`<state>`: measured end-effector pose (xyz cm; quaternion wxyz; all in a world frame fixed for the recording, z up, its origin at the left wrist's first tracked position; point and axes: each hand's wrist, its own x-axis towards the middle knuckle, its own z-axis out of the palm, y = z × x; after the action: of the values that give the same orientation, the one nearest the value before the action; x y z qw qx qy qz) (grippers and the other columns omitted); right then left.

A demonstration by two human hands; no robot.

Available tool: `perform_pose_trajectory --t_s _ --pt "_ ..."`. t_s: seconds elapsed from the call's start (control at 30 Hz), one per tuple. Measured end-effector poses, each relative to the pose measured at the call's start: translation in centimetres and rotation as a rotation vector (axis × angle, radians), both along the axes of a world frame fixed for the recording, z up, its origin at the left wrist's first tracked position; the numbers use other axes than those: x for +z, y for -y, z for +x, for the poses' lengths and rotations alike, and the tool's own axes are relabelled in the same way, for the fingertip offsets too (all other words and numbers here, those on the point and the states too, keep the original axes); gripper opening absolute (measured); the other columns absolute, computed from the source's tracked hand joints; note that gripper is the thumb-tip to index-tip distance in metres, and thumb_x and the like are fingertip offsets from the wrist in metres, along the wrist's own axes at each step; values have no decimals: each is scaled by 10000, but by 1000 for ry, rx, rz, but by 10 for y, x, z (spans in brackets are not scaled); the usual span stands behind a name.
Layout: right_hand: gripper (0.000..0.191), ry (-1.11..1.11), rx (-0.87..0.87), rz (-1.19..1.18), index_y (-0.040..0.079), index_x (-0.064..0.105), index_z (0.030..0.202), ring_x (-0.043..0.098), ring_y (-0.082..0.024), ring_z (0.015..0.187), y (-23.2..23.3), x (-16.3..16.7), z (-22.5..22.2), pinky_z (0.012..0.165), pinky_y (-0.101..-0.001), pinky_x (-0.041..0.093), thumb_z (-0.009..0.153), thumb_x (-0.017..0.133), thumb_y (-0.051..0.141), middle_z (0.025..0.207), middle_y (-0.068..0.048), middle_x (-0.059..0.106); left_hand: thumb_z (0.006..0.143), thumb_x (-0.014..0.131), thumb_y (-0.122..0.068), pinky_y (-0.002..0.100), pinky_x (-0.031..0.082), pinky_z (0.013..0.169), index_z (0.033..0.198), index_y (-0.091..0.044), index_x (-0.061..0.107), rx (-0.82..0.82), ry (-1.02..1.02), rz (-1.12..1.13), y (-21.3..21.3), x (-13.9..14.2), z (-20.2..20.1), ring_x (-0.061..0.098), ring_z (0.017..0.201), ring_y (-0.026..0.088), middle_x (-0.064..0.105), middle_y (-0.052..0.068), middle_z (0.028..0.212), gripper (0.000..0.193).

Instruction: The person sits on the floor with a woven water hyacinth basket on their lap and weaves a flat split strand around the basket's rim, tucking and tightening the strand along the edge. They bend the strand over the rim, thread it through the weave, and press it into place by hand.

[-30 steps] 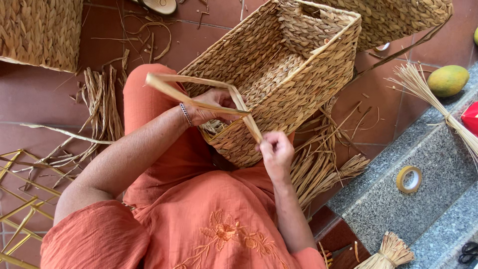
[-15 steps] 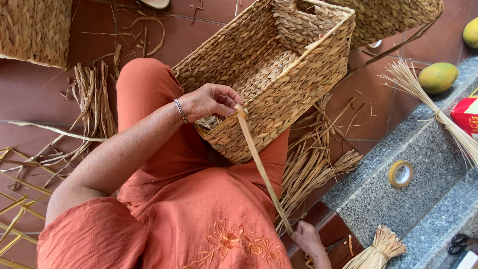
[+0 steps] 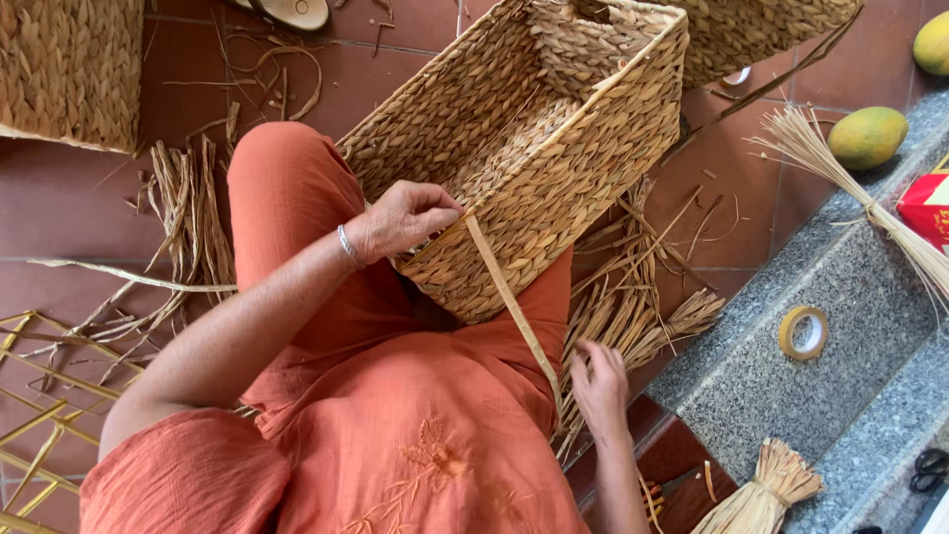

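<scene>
A rectangular woven straw basket [image 3: 554,148] rests tilted on my lap, over orange trousers. My left hand [image 3: 400,220] pinches the basket's near rim where a flat, pale reed strand [image 3: 509,297] comes out. The strand runs straight down and to the right to my right hand [image 3: 598,388], which is closed on its lower end beside my knee. A bracelet sits on my left wrist.
Loose dried reeds [image 3: 633,307] lie under the basket and at the left [image 3: 188,227]. Another woven basket [image 3: 69,69] stands top left. A tape roll [image 3: 803,332], a straw broom [image 3: 870,213], a green fruit [image 3: 868,136] and a reed bundle [image 3: 761,489] sit on the granite step.
The strand was looped above the basket a second ago; my right hand has pulled it down and out taut. My left hand has stayed at the rim.
</scene>
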<state>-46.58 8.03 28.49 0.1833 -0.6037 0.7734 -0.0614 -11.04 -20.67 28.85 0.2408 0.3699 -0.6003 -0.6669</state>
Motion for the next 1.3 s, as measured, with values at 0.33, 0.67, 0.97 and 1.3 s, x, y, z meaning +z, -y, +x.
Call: perform_pose_trajectory --t_s 0.33,0.67,0.97,1.3 --pt "207 460 186 -331 24 674 756 545 -181 621 159 29 144 518 -343 456 921 771 102 672 -50 615 943 755 -101 334 600 790 1120 -27 679 341 20 -481 -36 10 -14 757 935 268 755 147 1052 206" --pt "280 402 242 -501 10 576 772 534 -257 646 127 13 168 569 -393 451 961 740 136 693 -96 550 923 736 -91 366 587 718 1080 -31 669 365 57 -442 -36 6 -11 728 833 270 729 142 964 181" --pt "731 343 -355 -189 82 464 1507 436 -373 1401 145 -12 39 1118 -523 360 997 494 605 1506 -207 485 973 672 -160 356 579 631 1211 -33 662 235 103 -313 -25 20 -21 750 712 246 765 139 899 270" --pt "1010 955 -526 -203 -22 374 1550 467 -329 1430 269 14 40 1203 -470 338 833 705 607 1545 -265 479 946 683 -93 318 612 685 1141 -37 725 423 65 -514 26 43 -27 797 819 217 794 140 897 207"
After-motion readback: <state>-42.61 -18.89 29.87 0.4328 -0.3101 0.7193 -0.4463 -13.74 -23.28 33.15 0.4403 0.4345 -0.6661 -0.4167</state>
